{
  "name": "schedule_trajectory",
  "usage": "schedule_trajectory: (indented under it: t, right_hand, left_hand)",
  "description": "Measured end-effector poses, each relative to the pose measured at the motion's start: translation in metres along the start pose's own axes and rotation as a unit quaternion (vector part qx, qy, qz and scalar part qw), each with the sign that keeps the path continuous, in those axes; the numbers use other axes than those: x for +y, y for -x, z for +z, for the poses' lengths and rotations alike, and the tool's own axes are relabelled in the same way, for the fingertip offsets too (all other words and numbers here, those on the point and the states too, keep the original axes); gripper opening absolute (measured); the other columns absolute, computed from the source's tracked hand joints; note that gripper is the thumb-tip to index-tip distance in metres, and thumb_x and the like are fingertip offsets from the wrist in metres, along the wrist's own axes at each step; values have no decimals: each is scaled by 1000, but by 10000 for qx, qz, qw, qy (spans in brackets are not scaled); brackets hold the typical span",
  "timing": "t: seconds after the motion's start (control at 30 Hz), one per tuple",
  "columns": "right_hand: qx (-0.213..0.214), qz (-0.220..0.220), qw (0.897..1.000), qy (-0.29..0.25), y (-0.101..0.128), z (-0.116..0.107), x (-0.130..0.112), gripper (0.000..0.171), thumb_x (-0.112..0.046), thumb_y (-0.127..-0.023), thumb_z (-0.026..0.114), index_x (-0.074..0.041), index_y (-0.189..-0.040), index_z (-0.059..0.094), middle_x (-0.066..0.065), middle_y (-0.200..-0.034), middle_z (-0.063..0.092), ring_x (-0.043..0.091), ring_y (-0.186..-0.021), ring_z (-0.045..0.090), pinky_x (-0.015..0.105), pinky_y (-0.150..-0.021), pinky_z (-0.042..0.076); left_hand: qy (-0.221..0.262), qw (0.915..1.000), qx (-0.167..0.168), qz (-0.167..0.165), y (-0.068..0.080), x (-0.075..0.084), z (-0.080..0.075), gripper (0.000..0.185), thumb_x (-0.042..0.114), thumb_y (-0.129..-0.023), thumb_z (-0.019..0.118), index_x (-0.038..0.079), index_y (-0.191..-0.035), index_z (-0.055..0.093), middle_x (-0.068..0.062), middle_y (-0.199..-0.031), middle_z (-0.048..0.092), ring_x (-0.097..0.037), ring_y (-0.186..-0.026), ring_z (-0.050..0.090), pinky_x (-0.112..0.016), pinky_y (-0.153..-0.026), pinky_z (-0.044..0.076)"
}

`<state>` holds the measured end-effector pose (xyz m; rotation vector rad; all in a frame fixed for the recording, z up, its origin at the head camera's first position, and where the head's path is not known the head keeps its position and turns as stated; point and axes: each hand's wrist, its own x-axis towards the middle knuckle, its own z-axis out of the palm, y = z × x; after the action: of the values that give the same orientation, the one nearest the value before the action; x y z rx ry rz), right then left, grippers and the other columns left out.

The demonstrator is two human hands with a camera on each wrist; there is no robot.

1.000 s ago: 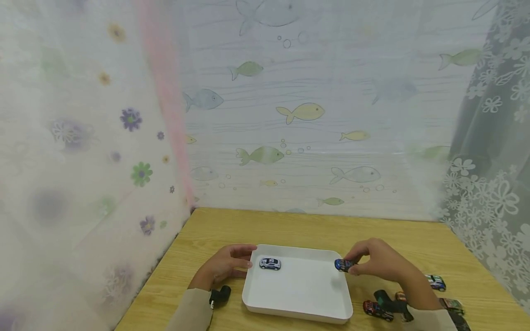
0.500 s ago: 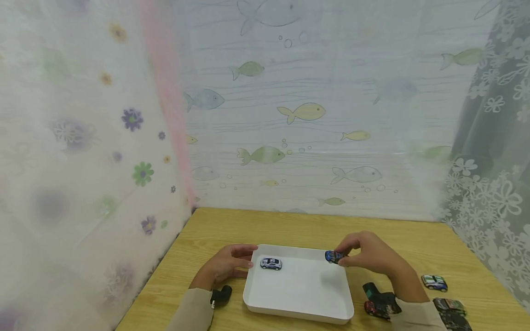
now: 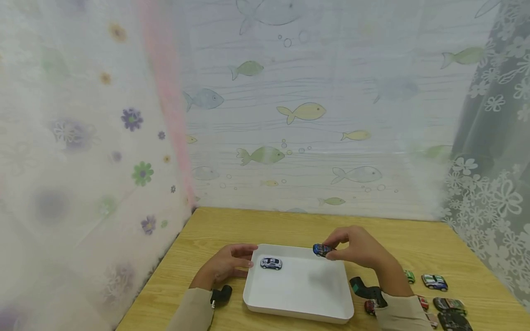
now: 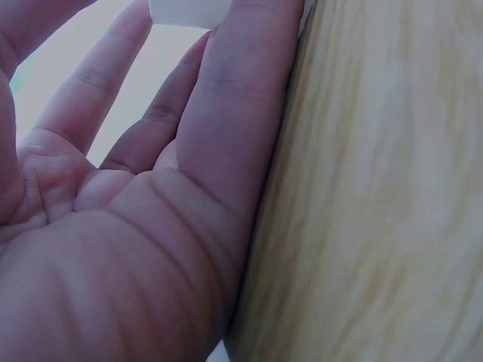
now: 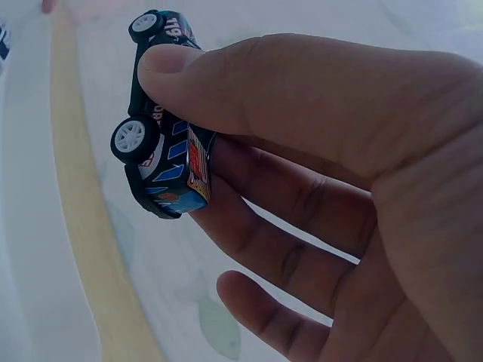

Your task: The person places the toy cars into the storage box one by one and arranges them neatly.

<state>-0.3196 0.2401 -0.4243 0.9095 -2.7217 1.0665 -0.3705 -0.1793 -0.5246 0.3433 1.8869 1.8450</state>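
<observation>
My right hand pinches a blue and black toy car between thumb and fingers, over the far right part of a white tray. In the right wrist view the car shows white wheels, with the thumb on its side and fingers behind. A white and black toy car stands in the tray's far left corner. My left hand lies on its edge on the table, fingertips at the tray's left wall. Its fingers are loosely extended in the left wrist view.
Several more toy cars lie on the wooden table to the right, among them a white and green one, a dark one and a red one partly behind the right wrist camera. Patterned curtains hang behind.
My right hand has carried the blue toy car left and toward the back, from the tray's right rim to over its far side. The left hand and the tray have stayed put.
</observation>
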Motion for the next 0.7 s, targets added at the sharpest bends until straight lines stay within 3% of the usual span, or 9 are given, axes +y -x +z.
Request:
schedule_trajectory:
  t: [0.43, 0.7]
  right_hand:
    - [32, 173, 9998, -63, -14, 20, -7, 21, -38, -85, 86, -32, -105, 80, -17, -103, 74, 8, -96, 67, 33, -86, 57]
    - [55, 202, 9998, 17, -28, 38, -11, 21, -36, -85, 86, -33, -104, 80, -20, -98, 73, 4, -91, 67, 46, -86, 58]
  left_hand:
    - [1, 10000, -28, -16, 2, -3, 3, 59, 6, -90, 79, 12, -145, 60, -16, -145, 60, -28, -128, 61, -50, -94, 61]
    - [35, 10000, 78, -8, 3, -1, 1, 58, 7, -89, 80, 13, -144, 61, -15, -144, 61, -28, -127, 62, -49, -93, 62]
